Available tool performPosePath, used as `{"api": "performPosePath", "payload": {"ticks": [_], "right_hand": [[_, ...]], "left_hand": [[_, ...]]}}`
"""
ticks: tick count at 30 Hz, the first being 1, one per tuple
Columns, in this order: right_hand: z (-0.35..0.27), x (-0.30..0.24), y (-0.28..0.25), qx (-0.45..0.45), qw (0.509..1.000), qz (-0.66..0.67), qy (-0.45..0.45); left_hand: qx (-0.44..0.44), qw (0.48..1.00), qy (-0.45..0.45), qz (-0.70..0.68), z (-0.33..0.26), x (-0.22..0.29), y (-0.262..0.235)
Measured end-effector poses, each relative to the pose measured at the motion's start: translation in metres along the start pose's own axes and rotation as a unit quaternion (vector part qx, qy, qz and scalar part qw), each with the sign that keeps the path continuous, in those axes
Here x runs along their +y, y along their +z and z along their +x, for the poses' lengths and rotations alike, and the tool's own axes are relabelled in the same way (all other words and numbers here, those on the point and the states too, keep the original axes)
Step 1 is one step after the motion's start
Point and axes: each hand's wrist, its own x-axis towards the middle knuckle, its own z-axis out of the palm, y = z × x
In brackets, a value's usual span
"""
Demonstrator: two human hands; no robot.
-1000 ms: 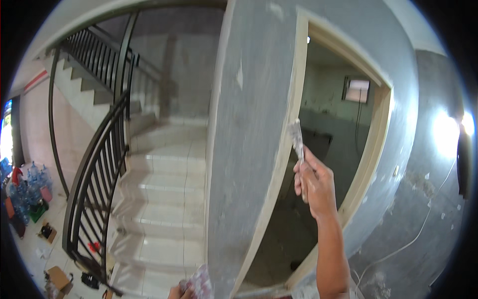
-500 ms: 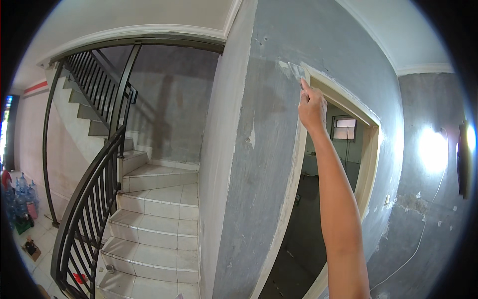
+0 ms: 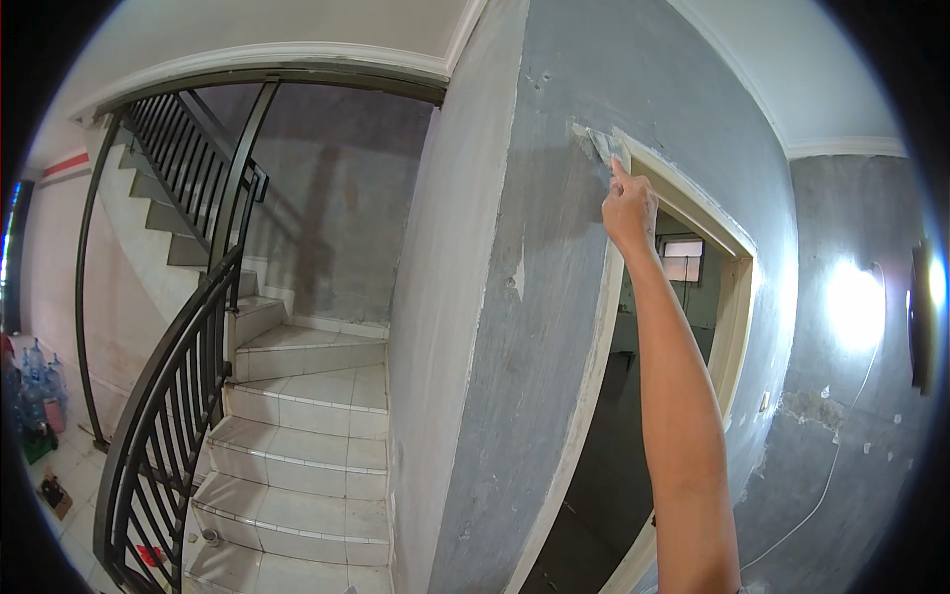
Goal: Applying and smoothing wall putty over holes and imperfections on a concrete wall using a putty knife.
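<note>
My right arm reaches up from the lower right, and my right hand is closed around a putty knife. Its blade lies against the grey wall at the upper left corner of the door frame, with the index finger stretched toward it. A pale patch of filler shows on the wall just left of the blade. The knife's handle is mostly hidden in the hand. My left hand is out of view.
A tiled staircase with a dark metal railing rises at the left. Blue water bottles stand on the floor at far left. A bright lamp on the right wall has a white cable hanging from it.
The view has shifted a little, so the wall and door frame sit slightly farther right. My right hand stays by the frame corner, and the putty knife's blade shows more fully.
</note>
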Motion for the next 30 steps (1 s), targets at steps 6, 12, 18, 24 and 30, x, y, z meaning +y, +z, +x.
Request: {"api": "performPosePath", "payload": {"ticks": [6,12,18,24,30], "right_hand": [[-0.002,-0.014,-0.006,-0.05,0.996,-0.073,0.02],[-0.026,-0.033,-0.022,-0.064,0.988,-0.115,0.083],[0.013,-0.031,-0.049,-0.106,0.982,-0.152,0.021],[0.052,-0.042,-0.045,-0.145,0.975,-0.162,-0.036],[0.044,-0.03,-0.057,-0.17,0.96,-0.22,-0.042]], "left_hand": [[-0.028,0.999,-0.031,-0.019,-0.001,0.016,-0.002],[0.0,0.999,0.0,-0.043,0.0,0.004,0.0],[-0.025,0.998,-0.041,-0.046,-0.001,0.006,-0.012],[0.004,0.992,-0.065,-0.108,-0.006,0.013,-0.012],[-0.016,0.998,-0.038,-0.045,-0.007,-0.011,-0.012]]}}
